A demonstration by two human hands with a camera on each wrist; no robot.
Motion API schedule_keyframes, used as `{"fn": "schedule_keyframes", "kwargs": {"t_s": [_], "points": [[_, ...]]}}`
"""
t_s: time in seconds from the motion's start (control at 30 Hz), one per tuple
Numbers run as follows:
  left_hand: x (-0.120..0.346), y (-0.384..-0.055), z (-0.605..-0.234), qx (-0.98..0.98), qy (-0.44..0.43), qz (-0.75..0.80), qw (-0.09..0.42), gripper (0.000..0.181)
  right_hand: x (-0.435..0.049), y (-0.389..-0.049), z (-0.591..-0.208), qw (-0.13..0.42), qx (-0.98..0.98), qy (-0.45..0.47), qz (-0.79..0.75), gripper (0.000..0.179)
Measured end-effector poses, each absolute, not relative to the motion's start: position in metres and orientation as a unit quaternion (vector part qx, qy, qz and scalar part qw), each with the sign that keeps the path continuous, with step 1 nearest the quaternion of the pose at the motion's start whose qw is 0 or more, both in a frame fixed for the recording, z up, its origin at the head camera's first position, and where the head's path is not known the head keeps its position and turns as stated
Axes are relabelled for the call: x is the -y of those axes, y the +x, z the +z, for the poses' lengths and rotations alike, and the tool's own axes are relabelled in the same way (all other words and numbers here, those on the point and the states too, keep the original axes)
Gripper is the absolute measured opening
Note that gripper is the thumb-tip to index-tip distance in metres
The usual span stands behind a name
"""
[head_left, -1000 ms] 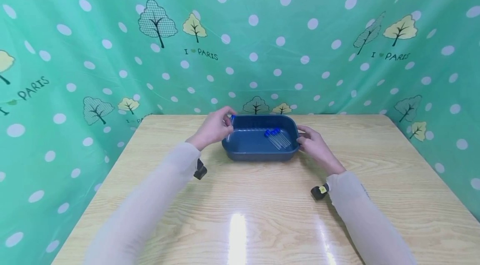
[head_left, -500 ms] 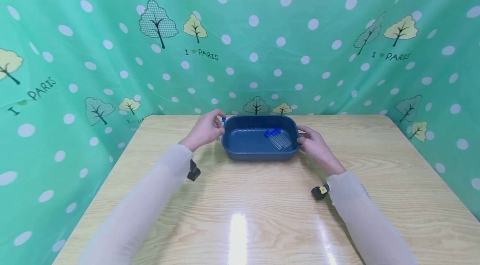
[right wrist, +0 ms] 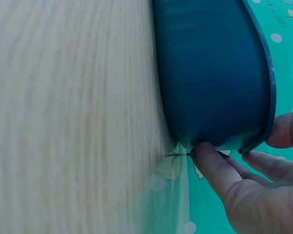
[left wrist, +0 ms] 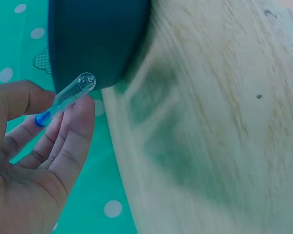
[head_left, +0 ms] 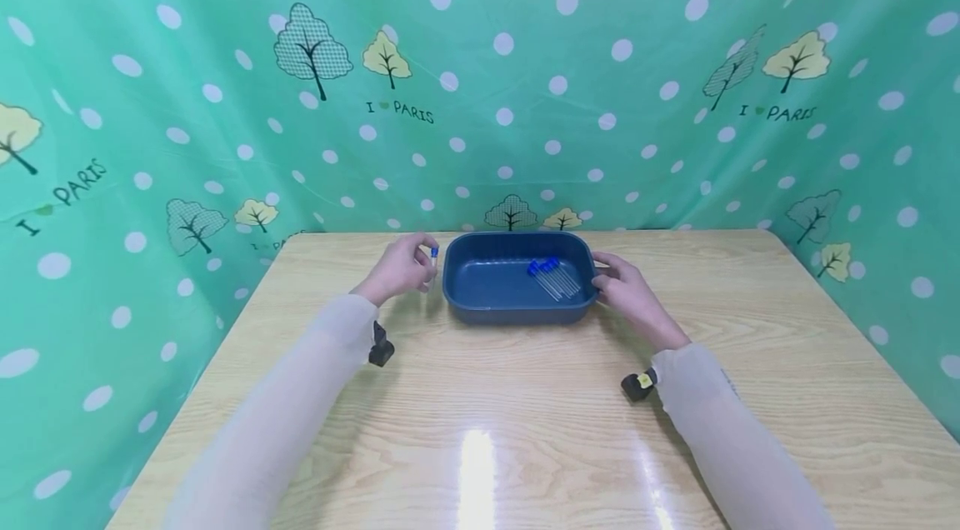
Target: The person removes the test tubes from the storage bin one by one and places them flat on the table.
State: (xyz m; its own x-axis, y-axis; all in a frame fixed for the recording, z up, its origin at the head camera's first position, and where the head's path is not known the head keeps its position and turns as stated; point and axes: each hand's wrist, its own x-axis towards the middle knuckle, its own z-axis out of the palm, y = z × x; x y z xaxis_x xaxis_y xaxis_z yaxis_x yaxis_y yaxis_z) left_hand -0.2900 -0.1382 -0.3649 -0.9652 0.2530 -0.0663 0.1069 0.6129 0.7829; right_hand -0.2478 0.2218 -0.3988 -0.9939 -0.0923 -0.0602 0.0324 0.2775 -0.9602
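A blue rectangular tub (head_left: 517, 316) with rounded corners sits near the far edge of a wooden counter (head_left: 525, 397). Its smooth walls have a slight sheen and flare a little towards a thin rim. Inside, towards the right end, slim see-through tubes (head_left: 553, 276) with bright blue caps lie side by side in a slanted bundle, caps towards the back; their exact number is hard to tell.

The person's left hand (head_left: 402, 267) is just beyond the tub's left end, pinching one more capped tube (left wrist: 71, 95) between thumb and fingers. This tube is outside the tub, close to its left wall, held nearly upright with the cap uppermost. The left wrist view shows its clear, glossy cylinder and the rounded end pointing away from the palm.

The right hand (head_left: 633, 292) grips the tub's right end, its digits against the rim and outer wall.

Both arms wear pale, loose sleeves (head_left: 292, 405), and a small black device (head_left: 381, 345) shows below each wrist. The counter has flowing, light-brown grain and a glossy finish that throws back white streaks of light. Behind hangs a softly rippled green cloth (head_left: 555, 86) with white dots, printed trees and the words "I PARIS" around a small heart.
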Motion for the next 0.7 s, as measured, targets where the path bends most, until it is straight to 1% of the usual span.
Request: {"fn": "schedule_keyframes", "kwargs": {"t_s": [0.47, 0.7], "points": [[0.141, -0.296, -0.386, -0.913, 0.078, 0.378, 0.133, 0.045, -0.223, -0.249, -0.4, 0.051, -0.802, -0.017, -0.595, 0.055], [0.144, -0.299, -0.394, -0.904, 0.062, 0.39, 0.163, 0.046, -0.223, -0.249, -0.399, 0.058, -0.8, -0.014, -0.598, 0.054]]}}
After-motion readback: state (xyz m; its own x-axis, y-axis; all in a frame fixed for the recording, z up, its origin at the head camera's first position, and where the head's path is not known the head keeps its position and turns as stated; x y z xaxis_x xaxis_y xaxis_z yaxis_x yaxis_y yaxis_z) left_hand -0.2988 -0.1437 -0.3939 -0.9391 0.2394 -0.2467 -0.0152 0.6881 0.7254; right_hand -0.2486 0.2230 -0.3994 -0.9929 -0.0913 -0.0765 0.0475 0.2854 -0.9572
